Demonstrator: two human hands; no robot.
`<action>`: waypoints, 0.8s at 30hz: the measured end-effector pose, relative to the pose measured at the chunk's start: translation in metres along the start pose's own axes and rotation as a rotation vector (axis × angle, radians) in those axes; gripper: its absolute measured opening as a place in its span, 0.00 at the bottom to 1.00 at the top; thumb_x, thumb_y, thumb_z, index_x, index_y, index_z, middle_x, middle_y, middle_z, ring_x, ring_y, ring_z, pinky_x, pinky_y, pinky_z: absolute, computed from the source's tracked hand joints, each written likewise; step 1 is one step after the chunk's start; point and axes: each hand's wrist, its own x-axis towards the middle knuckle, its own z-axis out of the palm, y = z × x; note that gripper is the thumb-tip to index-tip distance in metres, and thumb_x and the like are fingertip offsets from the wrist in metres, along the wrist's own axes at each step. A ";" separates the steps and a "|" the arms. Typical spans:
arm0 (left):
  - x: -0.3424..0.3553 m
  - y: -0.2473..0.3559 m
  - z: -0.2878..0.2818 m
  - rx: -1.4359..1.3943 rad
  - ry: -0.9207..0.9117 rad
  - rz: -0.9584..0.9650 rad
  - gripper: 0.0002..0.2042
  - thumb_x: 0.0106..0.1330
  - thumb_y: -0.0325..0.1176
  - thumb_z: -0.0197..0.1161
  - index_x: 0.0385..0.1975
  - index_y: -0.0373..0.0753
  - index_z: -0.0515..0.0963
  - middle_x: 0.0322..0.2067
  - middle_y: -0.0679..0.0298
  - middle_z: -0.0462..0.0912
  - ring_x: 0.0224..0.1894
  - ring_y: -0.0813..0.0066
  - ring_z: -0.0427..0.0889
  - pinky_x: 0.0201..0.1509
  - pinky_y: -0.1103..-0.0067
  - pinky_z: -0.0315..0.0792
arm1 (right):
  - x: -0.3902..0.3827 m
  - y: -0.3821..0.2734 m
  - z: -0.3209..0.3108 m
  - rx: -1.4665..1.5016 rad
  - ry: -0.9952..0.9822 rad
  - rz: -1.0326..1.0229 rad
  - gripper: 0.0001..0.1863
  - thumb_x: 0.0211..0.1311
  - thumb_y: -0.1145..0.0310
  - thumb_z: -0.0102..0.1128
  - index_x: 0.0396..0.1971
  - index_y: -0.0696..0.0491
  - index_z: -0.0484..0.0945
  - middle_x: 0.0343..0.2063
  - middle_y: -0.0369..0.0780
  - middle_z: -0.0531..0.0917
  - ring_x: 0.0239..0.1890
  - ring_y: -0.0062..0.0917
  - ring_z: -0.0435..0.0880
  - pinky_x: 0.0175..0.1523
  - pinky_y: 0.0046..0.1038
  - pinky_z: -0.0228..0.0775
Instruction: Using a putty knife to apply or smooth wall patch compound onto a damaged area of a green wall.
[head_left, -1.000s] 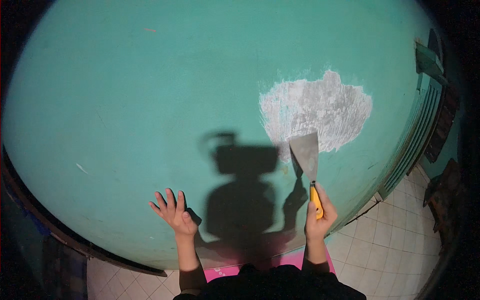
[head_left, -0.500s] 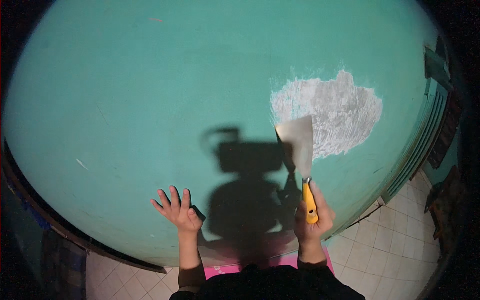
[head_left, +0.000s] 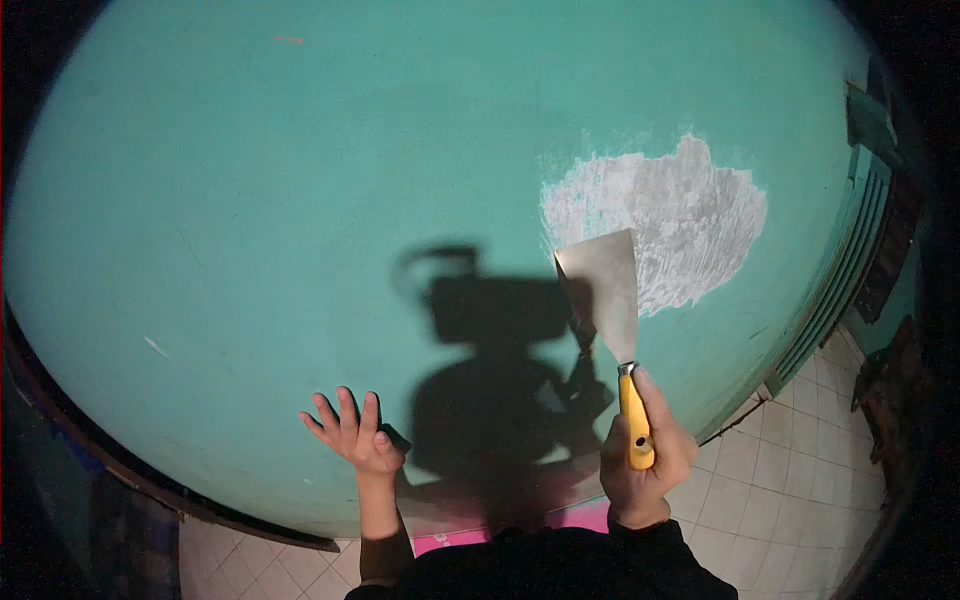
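My right hand grips the yellow handle of a putty knife with a wide steel blade. The blade overlaps the lower left edge of a rough, pale grey-white scraped patch on the green wall; whether it touches the wall is hard to tell. My left hand is open, fingers spread, against the wall at lower left, holding nothing. My dark shadow falls on the wall between my hands.
A pink patterned mat lies at the foot of the wall. Pale floor tiles show at both sides below. At the right are green louvred slats and a dark brown object. A dark strip edges the wall's lower left.
Since a second ago the blade has moved up and left relative to the patch. My right hand now sits lower in the view. My left hand remains spread on the wall.
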 end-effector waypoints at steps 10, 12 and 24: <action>0.009 0.015 -0.010 -0.023 -0.032 -0.031 0.23 0.67 0.43 0.30 0.54 0.48 0.70 0.61 0.63 0.61 0.66 0.52 0.50 0.66 0.55 0.31 | 0.012 -0.011 -0.025 0.030 -0.001 0.051 0.15 0.54 0.71 0.57 0.40 0.64 0.76 0.31 0.46 0.82 0.26 0.24 0.81 0.34 0.21 0.71; 0.016 0.019 -0.012 -0.015 -0.022 -0.036 0.23 0.67 0.43 0.30 0.53 0.46 0.71 0.60 0.63 0.62 0.66 0.52 0.50 0.66 0.56 0.30 | 0.015 -0.015 -0.028 0.022 0.033 0.050 0.16 0.55 0.69 0.57 0.39 0.64 0.76 0.31 0.45 0.82 0.26 0.22 0.80 0.34 0.21 0.70; 0.084 0.041 -0.032 -0.063 -0.075 0.035 0.24 0.66 0.43 0.31 0.49 0.41 0.74 0.57 0.59 0.66 0.64 0.50 0.54 0.66 0.56 0.32 | 0.011 -0.011 -0.032 0.065 0.101 0.084 0.17 0.54 0.70 0.56 0.43 0.62 0.75 0.32 0.47 0.81 0.28 0.24 0.80 0.36 0.21 0.70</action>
